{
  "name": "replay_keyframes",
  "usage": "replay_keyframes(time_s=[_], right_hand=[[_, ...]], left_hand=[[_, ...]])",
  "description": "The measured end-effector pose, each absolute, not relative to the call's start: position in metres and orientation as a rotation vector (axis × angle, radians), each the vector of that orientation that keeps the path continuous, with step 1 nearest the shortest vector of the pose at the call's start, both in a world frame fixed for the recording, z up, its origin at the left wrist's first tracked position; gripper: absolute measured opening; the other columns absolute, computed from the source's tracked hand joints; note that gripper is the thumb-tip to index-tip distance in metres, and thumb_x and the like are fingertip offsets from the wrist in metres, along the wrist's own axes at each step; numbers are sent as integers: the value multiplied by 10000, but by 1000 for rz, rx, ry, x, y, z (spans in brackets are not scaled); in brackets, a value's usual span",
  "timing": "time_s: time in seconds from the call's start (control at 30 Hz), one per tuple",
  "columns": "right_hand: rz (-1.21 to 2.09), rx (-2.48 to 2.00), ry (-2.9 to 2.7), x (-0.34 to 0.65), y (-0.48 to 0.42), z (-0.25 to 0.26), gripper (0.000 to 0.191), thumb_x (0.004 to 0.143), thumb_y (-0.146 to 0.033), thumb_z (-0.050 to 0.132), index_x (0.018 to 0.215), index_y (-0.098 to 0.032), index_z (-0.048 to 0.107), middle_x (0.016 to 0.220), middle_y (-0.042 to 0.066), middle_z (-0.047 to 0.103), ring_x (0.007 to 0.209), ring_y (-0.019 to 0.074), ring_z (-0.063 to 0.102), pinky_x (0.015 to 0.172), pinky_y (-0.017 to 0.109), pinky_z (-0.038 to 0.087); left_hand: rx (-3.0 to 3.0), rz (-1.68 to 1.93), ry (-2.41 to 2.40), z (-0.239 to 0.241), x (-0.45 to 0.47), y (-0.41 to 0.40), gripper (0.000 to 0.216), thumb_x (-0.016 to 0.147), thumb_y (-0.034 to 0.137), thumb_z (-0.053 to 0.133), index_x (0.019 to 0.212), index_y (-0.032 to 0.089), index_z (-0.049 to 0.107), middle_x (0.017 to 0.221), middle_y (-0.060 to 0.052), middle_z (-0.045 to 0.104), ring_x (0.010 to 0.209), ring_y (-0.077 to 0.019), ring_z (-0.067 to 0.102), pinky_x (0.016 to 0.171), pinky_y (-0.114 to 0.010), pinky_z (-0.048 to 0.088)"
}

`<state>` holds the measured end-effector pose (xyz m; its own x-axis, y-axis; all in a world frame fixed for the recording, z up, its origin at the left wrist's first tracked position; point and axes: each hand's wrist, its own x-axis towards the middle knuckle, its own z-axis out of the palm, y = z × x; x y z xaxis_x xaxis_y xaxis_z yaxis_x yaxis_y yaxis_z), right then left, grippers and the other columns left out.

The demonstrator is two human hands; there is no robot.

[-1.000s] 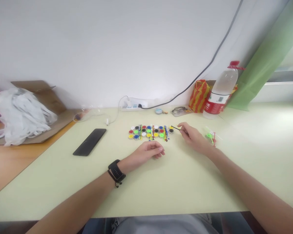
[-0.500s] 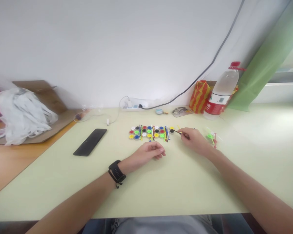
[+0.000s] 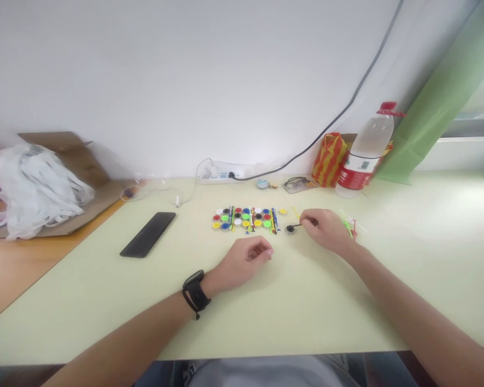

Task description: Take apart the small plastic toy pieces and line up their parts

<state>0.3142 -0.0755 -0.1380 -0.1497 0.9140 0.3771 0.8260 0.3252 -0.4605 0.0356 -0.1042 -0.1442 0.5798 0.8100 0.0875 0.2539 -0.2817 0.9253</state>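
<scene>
My right hand point(image 3: 321, 228) pinches a thin black stick point(image 3: 297, 226). The stick's far end meets a small round black-topped piece point(image 3: 290, 229); whether they are joined I cannot tell. My left hand point(image 3: 248, 259) rests near the table's middle, fingers curled in toward the thumb and nothing visible in them. Beyond it lie rows of small round pieces point(image 3: 246, 224) with white, black, red, blue, green and yellow tops. Thin coloured sticks point(image 3: 273, 219) lie between the groups. A lone yellow-topped piece point(image 3: 283, 212) sits to the right of the rows, near a thin yellow stick point(image 3: 296, 212).
Partly behind my right wrist lie green and red plastic pieces point(image 3: 349, 226). A black phone point(image 3: 148, 234) lies at left. A large bottle point(image 3: 361, 156) and a striped bag point(image 3: 331, 158) stand at back right. A power strip point(image 3: 218, 174) lies along the wall.
The black-topped piece has moved toward me and slightly right, away from the yellow-topped one. My right hand has shifted slightly right with the stick. My left fingers have curled more.
</scene>
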Motion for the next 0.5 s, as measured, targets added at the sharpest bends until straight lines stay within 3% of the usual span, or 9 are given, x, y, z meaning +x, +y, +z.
replay_keyframes(time_s=[0.13,0.27,0.43,0.5], right_hand=[[458,-1350,-2138,308,-85,-131,182,774,-155,485,634,-210,587,621,-3,608,592,160,513,598,289,367],[722,-1185,-2170,289,-98,-128,184,756,-142,475,663,-196,624,660,1,620,610,153,511,577,277,358],[927,-1118,-2152,270,-105,-130,153,747,-137,468,676,-195,591,614,-28,515,577,133,432,549,266,314],[953,-1130,-2127,271,-104,-129,148,762,-147,460,692,-196,581,644,-23,518,602,139,435,570,272,325]], left_hand=[[2130,692,882,-141,35,-112,190,974,385,608,1021,216,681,935,-36,688,773,-166,580,698,-291,464],[2273,674,849,-140,31,-111,356,910,413,716,1230,264,667,1190,-71,673,1070,-246,611,938,-362,478],[2303,612,795,-143,29,-107,219,946,424,679,1095,274,735,1129,-60,679,1100,-248,614,986,-372,466],[2285,633,809,-144,29,-107,267,928,447,699,1131,274,721,1152,-63,677,1112,-255,614,999,-381,465]])
